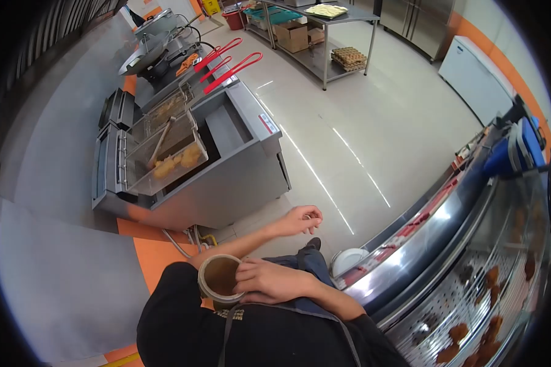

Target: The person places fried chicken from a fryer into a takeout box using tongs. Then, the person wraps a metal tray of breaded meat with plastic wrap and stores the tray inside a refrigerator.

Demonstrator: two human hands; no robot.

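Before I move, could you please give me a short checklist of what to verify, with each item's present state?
1. Grip on the round, brownish open container: ok, right hand at its rim.
2. Left hand free: ok, nothing visible in it.
3. Container's contents identified: cannot tell.
4. Near wire fryer basket emptied: not ok, golden food pieces remain inside.
5. Long, light-brown-handled tool away from that basket: not ok, it lies there.
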